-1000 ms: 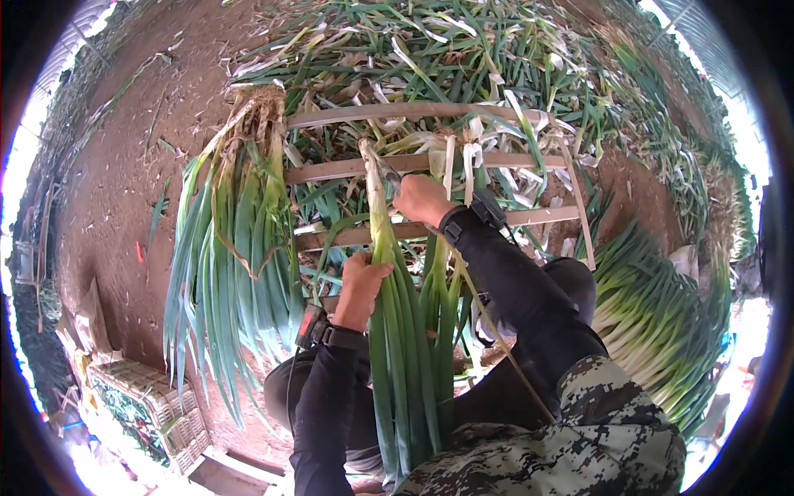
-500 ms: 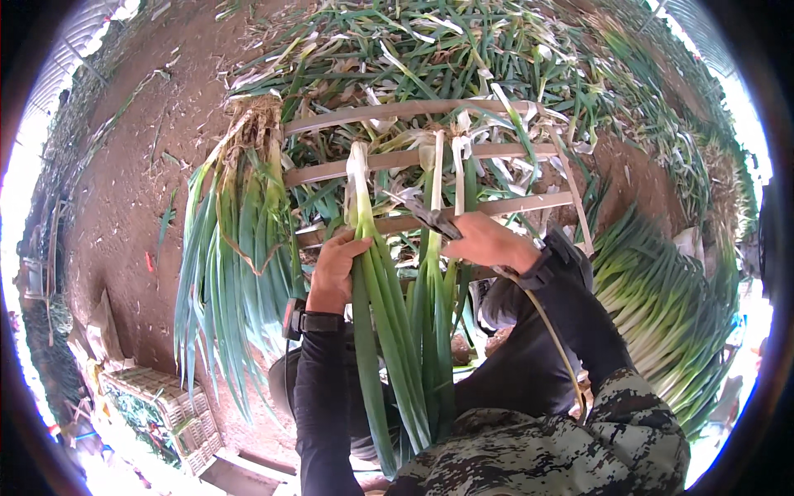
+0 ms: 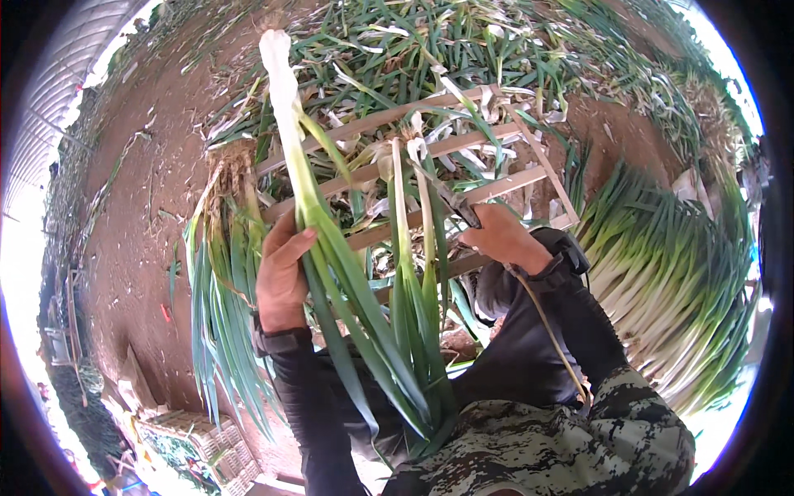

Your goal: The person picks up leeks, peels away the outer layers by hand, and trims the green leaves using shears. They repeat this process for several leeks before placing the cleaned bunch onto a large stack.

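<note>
The long white-and-green leek [image 3: 335,252] slants over the brown wooden slatted rack [image 3: 506,183], its white root end pointing away from us and its leaves trailing toward our lap. Our left hand [image 3: 285,273] wraps around it near where white turns green, thumb across the front. Our right hand [image 3: 503,236] grips a slim dark nozzle-like tool [image 3: 456,202] with a tan hose [image 3: 542,318]. Between our hands lie two slimmer pale stalks [image 3: 399,207]; leftward hangs a rooty green leek bundle [image 3: 227,273]; beyond, loose green-and-white leaves [image 3: 397,66]; rightward, a leek heap [image 3: 670,281].

Rack [image 3: 506,184] matt wood; stalk [image 3: 306,197] smooth, faintly glossy; camouflage garment [image 3: 571,442] matt cloth; tool [image 3: 457,204] (partly hidden) probably metal.
</note>
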Tool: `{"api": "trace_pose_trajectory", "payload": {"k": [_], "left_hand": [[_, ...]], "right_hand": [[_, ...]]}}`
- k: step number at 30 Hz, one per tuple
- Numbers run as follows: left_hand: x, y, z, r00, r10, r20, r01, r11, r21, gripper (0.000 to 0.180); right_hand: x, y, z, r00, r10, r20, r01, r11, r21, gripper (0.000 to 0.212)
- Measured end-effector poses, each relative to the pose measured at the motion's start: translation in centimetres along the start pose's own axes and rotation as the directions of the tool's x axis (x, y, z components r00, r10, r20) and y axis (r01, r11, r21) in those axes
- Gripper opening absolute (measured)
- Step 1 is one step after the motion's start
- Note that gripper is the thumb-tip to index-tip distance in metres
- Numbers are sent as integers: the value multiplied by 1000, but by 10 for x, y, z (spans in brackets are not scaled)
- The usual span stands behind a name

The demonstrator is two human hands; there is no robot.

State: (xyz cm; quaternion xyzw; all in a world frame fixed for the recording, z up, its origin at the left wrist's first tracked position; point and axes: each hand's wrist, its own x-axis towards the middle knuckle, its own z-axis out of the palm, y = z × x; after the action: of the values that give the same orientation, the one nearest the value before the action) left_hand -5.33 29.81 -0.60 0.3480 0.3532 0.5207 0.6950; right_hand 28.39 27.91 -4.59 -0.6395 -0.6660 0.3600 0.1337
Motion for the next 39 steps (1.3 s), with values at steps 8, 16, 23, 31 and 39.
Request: {"api": "trace_pose_trajectory", "payload": {"k": [8,16,23,31,39], "left_hand": [[46,-159,-38,918,-396,1,386,894,228,34],[32,-203,9,902,-411,131,375,898,230,37],[49,-162,-39,990,-116,-74,133,654,745,54],[60,-83,-234,685,593,-423,593,-115,797,35],[75,-78,-270,795,345,-499,568,-134,812,42]], "right_hand": [[10,32,27,982,-146,-119,116,966,-230,33],[11,22,16,978,-150,-146,111,963,-246,31],[23,3,27,992,-69,-106,38,962,-271,42],[25,-31,35,995,-95,-25,86,966,-243,42],[30,-47,38,990,-117,83,136,951,-276,40]]}}
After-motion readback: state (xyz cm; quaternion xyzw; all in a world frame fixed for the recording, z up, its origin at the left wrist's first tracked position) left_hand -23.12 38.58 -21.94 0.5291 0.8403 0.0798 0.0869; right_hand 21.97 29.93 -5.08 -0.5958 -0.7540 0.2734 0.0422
